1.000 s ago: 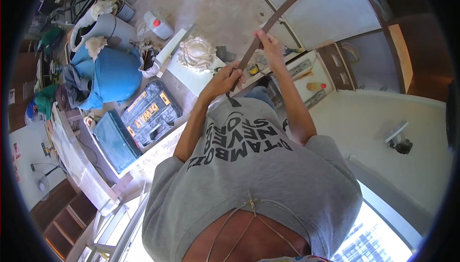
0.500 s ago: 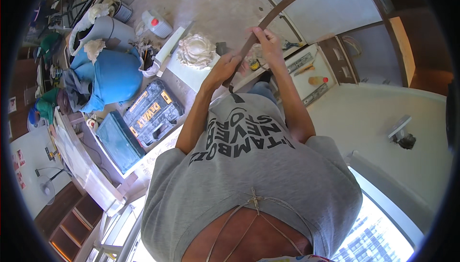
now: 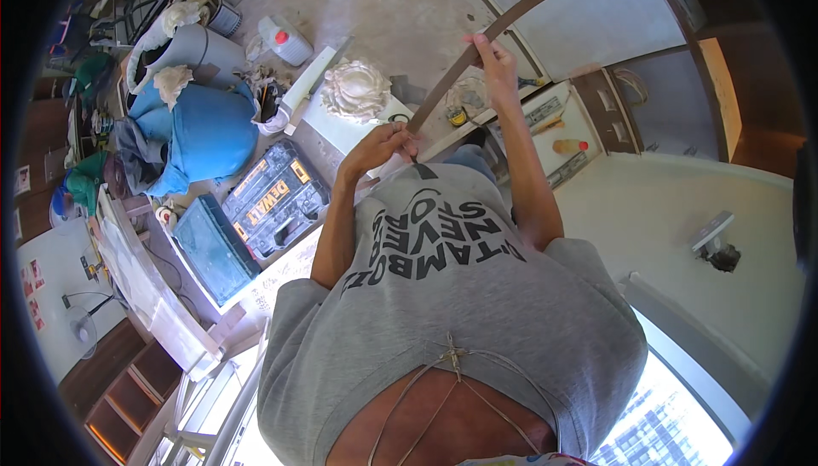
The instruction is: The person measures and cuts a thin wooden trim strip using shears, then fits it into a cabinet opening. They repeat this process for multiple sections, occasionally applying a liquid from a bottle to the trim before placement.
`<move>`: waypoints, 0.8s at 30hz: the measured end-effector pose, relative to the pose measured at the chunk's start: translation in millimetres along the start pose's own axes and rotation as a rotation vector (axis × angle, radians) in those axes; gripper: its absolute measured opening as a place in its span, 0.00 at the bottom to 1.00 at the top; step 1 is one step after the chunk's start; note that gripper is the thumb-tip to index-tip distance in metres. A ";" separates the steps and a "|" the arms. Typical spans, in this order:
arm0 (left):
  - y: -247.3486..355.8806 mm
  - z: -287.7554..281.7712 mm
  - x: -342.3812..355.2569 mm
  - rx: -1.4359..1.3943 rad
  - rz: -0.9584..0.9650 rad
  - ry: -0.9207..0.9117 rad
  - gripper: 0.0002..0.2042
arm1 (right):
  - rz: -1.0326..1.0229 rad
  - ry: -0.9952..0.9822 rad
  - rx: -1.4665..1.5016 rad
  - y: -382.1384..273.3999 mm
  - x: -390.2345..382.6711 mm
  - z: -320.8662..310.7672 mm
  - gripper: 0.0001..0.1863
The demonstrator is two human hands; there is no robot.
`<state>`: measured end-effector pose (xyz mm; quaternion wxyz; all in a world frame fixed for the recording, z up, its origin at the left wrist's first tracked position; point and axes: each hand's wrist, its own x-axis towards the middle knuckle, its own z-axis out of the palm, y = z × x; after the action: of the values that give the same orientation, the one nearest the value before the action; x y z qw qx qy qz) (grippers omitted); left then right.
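A long, thin brown strip (image 3: 448, 81), bendy like edge banding, stretches slantwise in front of my grey shirt. My left hand (image 3: 381, 149) pinches it at its near end, fingers closed close to the shirt's hem. Farther away and to the right, my right hand (image 3: 499, 67) grips the same strip between thumb and fingers. Past that hand, the strip's far end sticks out free and curves slightly to the right. Between the two hands the strip looks fairly straight.
Left of my hands, a crumpled whitish bundle (image 3: 356, 91) lies on a pale board. A black-and-yellow tool case (image 3: 285, 202), a teal case (image 3: 204, 244) and a big blue bag (image 3: 209, 138) stand farther left. A red-capped bottle (image 3: 567, 147) lies right of my right forearm.
My right hand has moved up and to the right with the strip. My left hand has shifted down-left to the strip's near end, so more of it shows between my hands.
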<state>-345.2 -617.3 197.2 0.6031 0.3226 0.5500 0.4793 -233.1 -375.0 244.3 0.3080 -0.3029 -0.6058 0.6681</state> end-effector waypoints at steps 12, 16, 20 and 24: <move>56.4 5.6 22.7 0.173 0.093 0.152 0.17 | -0.041 0.035 -0.028 -8.9 4.3 13.6 0.17; 56.1 7.6 23.0 0.257 0.149 0.090 0.15 | -0.061 0.061 0.007 -15.0 8.8 4.6 0.17; 39.5 5.2 17.6 0.106 0.110 0.041 0.16 | -0.058 0.103 -0.047 -18.0 10.2 -9.3 0.18; 35.8 7.2 15.6 -0.008 0.142 0.136 0.15 | -0.077 0.091 -0.069 -19.2 7.0 -13.4 0.18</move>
<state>-347.2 -589.9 225.8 0.5302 0.3252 0.5634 0.5438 -226.3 -359.7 262.2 0.3502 -0.3197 -0.6251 0.6200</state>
